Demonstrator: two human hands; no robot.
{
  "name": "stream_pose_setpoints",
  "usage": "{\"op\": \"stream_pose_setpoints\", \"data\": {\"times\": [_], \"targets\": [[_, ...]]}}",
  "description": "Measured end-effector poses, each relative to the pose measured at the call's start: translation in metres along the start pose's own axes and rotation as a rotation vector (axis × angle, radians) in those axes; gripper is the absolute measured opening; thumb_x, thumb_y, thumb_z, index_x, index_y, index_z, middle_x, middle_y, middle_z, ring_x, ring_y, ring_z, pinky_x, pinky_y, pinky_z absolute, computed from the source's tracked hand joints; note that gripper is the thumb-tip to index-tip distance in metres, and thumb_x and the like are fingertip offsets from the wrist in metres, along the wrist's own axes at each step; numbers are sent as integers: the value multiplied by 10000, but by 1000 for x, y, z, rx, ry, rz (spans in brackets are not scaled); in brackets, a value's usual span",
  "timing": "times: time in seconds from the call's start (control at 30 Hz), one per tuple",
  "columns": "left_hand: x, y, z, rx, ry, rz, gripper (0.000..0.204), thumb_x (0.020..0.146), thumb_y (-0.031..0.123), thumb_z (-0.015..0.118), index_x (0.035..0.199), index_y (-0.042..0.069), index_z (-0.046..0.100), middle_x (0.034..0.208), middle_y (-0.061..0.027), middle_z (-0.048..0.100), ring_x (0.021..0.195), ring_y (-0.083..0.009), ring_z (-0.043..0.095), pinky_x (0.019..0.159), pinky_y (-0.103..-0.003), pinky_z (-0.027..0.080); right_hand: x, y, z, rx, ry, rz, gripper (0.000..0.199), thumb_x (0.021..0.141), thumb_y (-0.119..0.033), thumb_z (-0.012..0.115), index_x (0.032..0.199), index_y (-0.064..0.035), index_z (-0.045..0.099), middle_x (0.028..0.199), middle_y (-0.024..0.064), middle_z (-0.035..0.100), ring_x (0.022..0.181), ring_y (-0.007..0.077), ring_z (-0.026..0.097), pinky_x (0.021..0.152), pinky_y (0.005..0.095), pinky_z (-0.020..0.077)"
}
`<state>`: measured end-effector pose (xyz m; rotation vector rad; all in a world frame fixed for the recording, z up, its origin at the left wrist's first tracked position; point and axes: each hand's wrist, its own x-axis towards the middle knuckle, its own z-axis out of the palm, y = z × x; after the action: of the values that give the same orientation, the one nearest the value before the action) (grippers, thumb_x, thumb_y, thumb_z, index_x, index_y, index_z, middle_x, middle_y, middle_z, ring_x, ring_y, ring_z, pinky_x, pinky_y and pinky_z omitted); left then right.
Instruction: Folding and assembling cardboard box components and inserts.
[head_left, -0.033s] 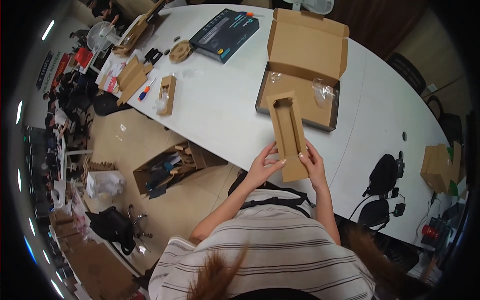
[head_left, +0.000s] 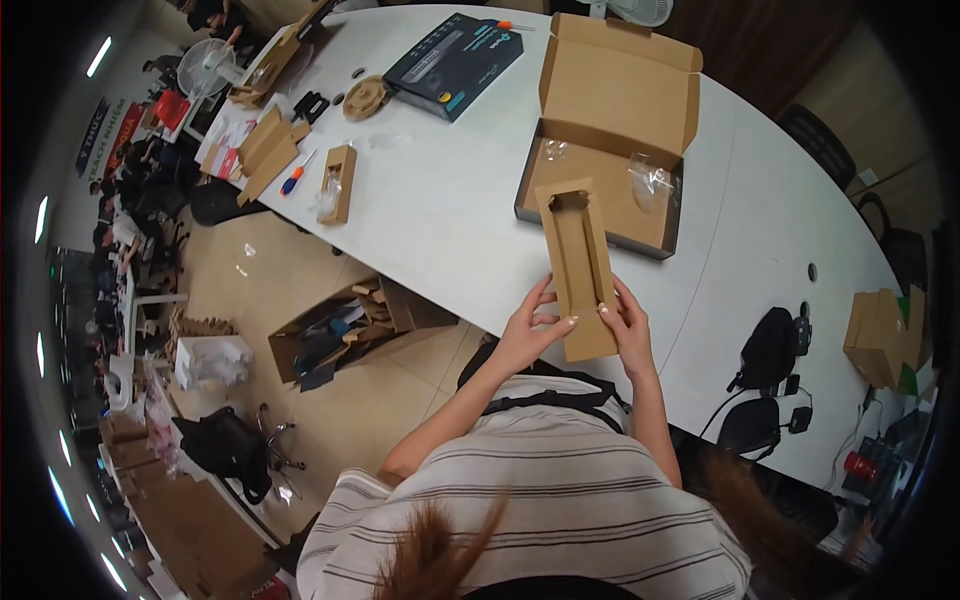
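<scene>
Between my two hands I hold a long brown cardboard insert [head_left: 580,250] with a deep narrow recess along its middle, tilted with its far end toward an open box. My left hand [head_left: 535,330] grips its near left edge, thumb on top. On the opposite edge, my right hand [head_left: 627,328] grips it the same way. The open cardboard box [head_left: 600,222] lies just beyond, lid folded back, with clear plastic bags [head_left: 650,182] inside. Part of the box's near wall is hidden behind the insert.
A dark printed box [head_left: 452,65], a round cardboard piece [head_left: 366,99], a screwdriver [head_left: 293,180] and a small narrow carton [head_left: 338,185] lie farther left on the white table [head_left: 440,210]. On the floor stands a carton of scraps [head_left: 345,330]. A black bag [head_left: 768,348] lies at right.
</scene>
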<state>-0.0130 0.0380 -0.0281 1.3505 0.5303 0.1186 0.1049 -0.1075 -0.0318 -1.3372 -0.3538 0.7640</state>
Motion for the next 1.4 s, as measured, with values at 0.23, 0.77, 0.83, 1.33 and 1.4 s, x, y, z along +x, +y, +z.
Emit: {"op": "stream_pose_setpoints", "data": {"times": [0.23, 0.77, 0.83, 1.33, 1.4], "targets": [[-14, -28, -2, -59, 211, 100, 465, 943, 193, 545, 1328, 3, 365, 1190, -121, 557, 984, -159, 593, 744, -296, 528, -12, 8, 20, -163, -31, -216, 424, 955, -195, 518, 1343, -30, 474, 1118, 89, 622, 953, 135, 590, 867, 271, 454], [-21, 10, 18, -793, 114, -250, 403, 1030, 306, 287, 1266, 12, 430, 1196, -100, 565, 1062, -187, 594, 861, -296, 532, -56, -29, 44, -562, 262, -597, 429, 696, -61, 784, 1099, 6, 654, 1111, 113, 621, 952, 220, 624, 816, 304, 507], [-20, 4, 17, -774, 74, -160, 380, 1027, 294, 280, 1297, 47, 384, 1242, -108, 513, 1155, -192, 530, 946, -348, 487, -57, -26, 48, -558, 289, -599, 489, 675, -93, 810, 1124, 0, 640, 1097, 118, 626, 969, 242, 623, 833, 314, 503], [-37, 9, -6, -1215, -114, -19, 635, 923, 522, 379, 1374, 80, 323, 1402, -80, 394, 1281, -249, 376, 1064, -486, 274, -54, -32, 46, -483, 170, -558, 519, 631, -10, 742, 1105, -70, 540, 1106, 91, 547, 1046, 262, 559, 817, 352, 515], [-40, 10, -5, -1374, -89, -60, 634, 922, 574, 386, 1334, 92, 396, 1356, -60, 448, 1261, -232, 405, 1053, -461, 309, -55, -38, 42, -636, 166, -607, 520, 624, -16, 745, 1100, -76, 543, 1093, 86, 543, 1046, 269, 550, 824, 366, 497]]}}
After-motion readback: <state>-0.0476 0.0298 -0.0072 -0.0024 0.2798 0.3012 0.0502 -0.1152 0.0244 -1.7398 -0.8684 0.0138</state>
